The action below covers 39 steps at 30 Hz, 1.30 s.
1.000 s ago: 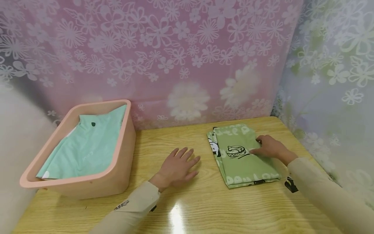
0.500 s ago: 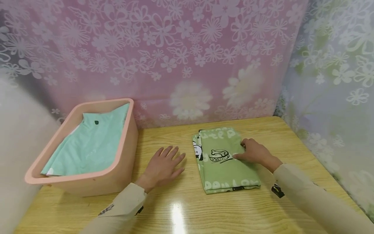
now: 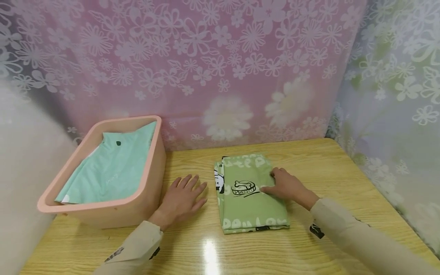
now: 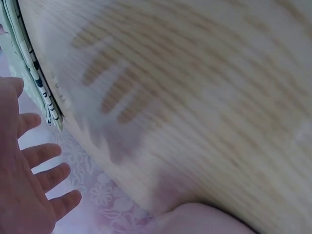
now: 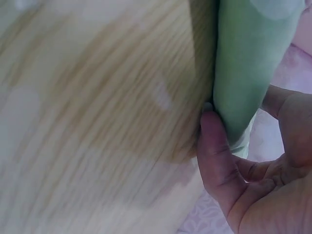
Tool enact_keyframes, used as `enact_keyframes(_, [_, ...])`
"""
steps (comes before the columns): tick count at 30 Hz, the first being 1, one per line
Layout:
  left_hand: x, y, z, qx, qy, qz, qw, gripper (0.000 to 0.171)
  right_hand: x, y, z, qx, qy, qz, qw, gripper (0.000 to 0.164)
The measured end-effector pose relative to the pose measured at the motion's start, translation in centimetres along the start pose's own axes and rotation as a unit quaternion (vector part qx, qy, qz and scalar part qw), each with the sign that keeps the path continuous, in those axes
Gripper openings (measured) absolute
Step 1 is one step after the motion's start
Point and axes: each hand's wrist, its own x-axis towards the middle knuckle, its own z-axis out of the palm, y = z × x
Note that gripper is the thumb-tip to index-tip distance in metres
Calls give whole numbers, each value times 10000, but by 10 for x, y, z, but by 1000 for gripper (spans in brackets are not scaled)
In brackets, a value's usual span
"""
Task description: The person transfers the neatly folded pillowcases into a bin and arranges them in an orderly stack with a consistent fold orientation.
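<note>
A folded green cloth point(image 3: 254, 206) with white lettering and a black dog-bowl drawing lies on the wooden table in the head view. My right hand point(image 3: 288, 186) grips its right edge, thumb on top and the other fingers at the side and underneath. From the right wrist, that hand point(image 5: 263, 180) shows curled around the rounded fold point(image 5: 248, 63). My left hand point(image 3: 180, 198) hovers over the table between the cloth and the pink tub, fingers spread and holding nothing. In the left wrist view the left hand point(image 4: 29, 165) casts a shadow on the tabletop.
At the left stands the pink plastic tub point(image 3: 156, 172), with a folded mint-green cloth point(image 3: 113, 168) inside. A pink flowered curtain point(image 3: 213, 76) hangs behind the wooden table point(image 3: 330, 168). Another pale flowered curtain point(image 3: 395, 114) borders the right side.
The green cloth has slid left across the table with my right hand on it. My left hand has shifted left, nearer the tub. The head view has turned slightly.
</note>
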Motion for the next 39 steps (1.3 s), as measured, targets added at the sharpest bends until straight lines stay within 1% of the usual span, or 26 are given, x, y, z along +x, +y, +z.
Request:
enact_keyframes(1, [0,0,1,-17,3,-56,10000,52,0,0,0,88,-47,-5,10000,73])
enact_keyframes(3, [-1,0,3,-202,-28,-254,9995,53,-1,2,-1,418,-224,-9,9989,72])
enact_keyframes(4, [-1,0,3,-357,-40,-372,9987,53,-1,3,-4,605,-339,7,9976,73])
enact_keyframes(5, [-1,1,4,-521,-71,-510,9973,54,-1,4,-6,923,-499,84,9944,73])
enact_keyframes(6, [0,2,3,-752,-103,-676,9948,54,-2,6,-9,1259,-673,179,9896,73])
enact_keyframes(8, [1,5,3,-1262,-170,-1025,9865,56,-2,10,-16,1939,-982,435,9751,73])
enact_keyframes(10, [3,8,2,-1830,-202,-1346,9737,56,-1,13,-23,2497,-1196,737,9581,71])
enact_keyframes(11, [4,9,1,-2153,-227,-1502,9647,57,0,15,-25,2783,-1285,883,9478,70])
enact_keyframes(13, [7,11,-2,-2915,-250,-1785,9394,56,1,19,-30,3142,-1422,1018,9331,69])
enact_keyframes(15, [10,13,-6,-3721,-271,-2008,9058,54,2,24,-33,3443,-1531,1108,9196,70])
enact_keyframes(16, [11,14,-8,-4093,-294,-2107,8873,52,3,26,-35,3571,-1573,1143,9136,70])
enact_keyframes(17, [13,14,-9,-4472,-316,-2193,8665,51,3,28,-35,3680,-1614,1162,9083,70])
enact_keyframes(18, [14,15,-11,-4895,-348,-2270,8412,50,3,30,-36,3772,-1644,1191,9036,70])
enact_keyframes(19, [16,15,-12,-5310,-398,-2331,8137,49,3,32,-37,3836,-1677,1183,9004,71])
enact_keyframes(20, [18,15,-12,-5642,-457,-2418,7881,49,3,33,-37,3914,-1687,1213,8965,69])
enact_keyframes(23, [24,15,-12,-6514,-646,-2757,7040,49,3,34,-37,4089,-1744,1277,8866,67])
enact_keyframes(24, [25,14,-12,-6731,-709,-2866,6781,50,4,34,-36,4153,-1766,1307,8827,66])
enact_keyframes(25, [27,13,-12,-6878,-762,-2962,6583,50,4,33,-36,4207,-1789,1331,8794,66])
enact_keyframes(26, [28,12,-11,-6975,-806,-3042,6438,50,4,33,-36,4270,-1795,1395,8752,66])
enact_keyframes(27, [30,11,-11,-7097,-844,-3106,6267,50,4,32,-35,4304,-1815,1429,8726,65])
enact_keyframes(29, [31,8,-10,-7268,-913,-3168,6025,48,4,30,-34,4376,-1832,1506,8673,65])
enact_keyframes(31, [32,4,-8,-7430,-992,-3188,5801,46,4,28,-33,4404,-1868,1519,8649,64])
enact_keyframes(33, [33,1,-6,-7535,-1091,-3177,5651,44,4,26,-32,4419,-1866,1535,8639,64])
enact_keyframes(34, [34,-1,-6,-7568,-1143,-3167,5602,43,4,26,-31,4416,-1866,1519,8644,64])
enact_keyframes(36, [36,-3,-4,-7614,-1244,-3147,5530,42,4,26,-29,4399,-1841,1499,8661,62])
enact_keyframes(39, [40,-3,-3,-7611,-1371,-3135,5511,40,4,26,-26,4412,-1737,1516,8673,55])
